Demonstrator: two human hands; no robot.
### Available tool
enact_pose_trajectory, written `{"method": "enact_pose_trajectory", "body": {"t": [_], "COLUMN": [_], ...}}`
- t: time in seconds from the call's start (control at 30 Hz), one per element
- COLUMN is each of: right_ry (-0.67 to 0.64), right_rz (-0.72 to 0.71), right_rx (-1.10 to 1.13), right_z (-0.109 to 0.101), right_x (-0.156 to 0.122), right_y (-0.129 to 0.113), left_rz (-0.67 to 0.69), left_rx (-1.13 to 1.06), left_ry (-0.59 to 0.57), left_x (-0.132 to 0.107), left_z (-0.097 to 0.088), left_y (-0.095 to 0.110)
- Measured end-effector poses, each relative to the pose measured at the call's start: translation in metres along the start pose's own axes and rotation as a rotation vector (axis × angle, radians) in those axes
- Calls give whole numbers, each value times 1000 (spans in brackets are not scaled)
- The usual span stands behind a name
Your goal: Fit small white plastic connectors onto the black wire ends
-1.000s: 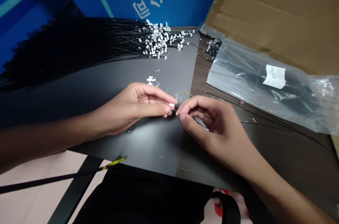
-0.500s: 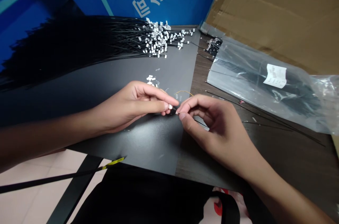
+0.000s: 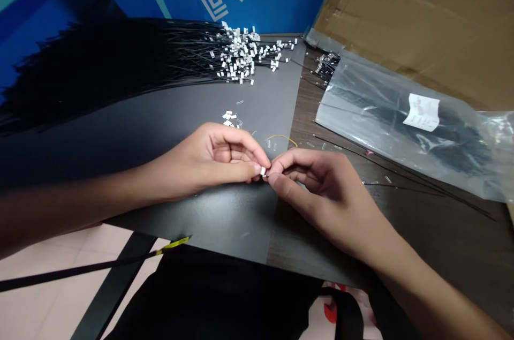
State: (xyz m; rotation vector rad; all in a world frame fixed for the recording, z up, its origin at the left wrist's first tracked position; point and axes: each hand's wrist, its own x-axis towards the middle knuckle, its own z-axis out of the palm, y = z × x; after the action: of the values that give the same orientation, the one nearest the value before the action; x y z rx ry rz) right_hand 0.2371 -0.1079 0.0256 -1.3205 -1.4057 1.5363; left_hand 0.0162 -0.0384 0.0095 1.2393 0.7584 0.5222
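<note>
My left hand [image 3: 212, 160] pinches a tiny white connector [image 3: 263, 171] between thumb and forefinger above the black mat [image 3: 160, 126]. My right hand [image 3: 317, 184] meets it fingertip to fingertip, pinching the end of a thin black wire [image 3: 401, 182] that trails off to the right across the table. The wire's tip is at the connector; the joint itself is hidden by my fingers.
A big fan of black wires with white connectors [image 3: 241, 53] lies at the back of the mat. A few loose white connectors [image 3: 228, 116] and a yellow wire loop [image 3: 283, 138] lie just beyond my hands. A clear plastic bag [image 3: 405, 120] of wires lies right, before brown cardboard [image 3: 421, 13].
My two hands have closed the small gap between them, so the wire end and the white connector now meet. The view has shifted slightly.
</note>
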Motion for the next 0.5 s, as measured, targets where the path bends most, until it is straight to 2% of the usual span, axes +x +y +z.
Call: {"method": "enact_pose_trajectory", "body": {"t": [0.5], "right_ry": [-5], "right_rz": [6], "right_rx": [-66], "right_z": [0], "right_x": [-2], "right_y": [0], "left_rz": [12], "left_rx": [81], "left_ry": [-13], "left_x": [-1], "left_z": [-1], "left_y": [-3]}}
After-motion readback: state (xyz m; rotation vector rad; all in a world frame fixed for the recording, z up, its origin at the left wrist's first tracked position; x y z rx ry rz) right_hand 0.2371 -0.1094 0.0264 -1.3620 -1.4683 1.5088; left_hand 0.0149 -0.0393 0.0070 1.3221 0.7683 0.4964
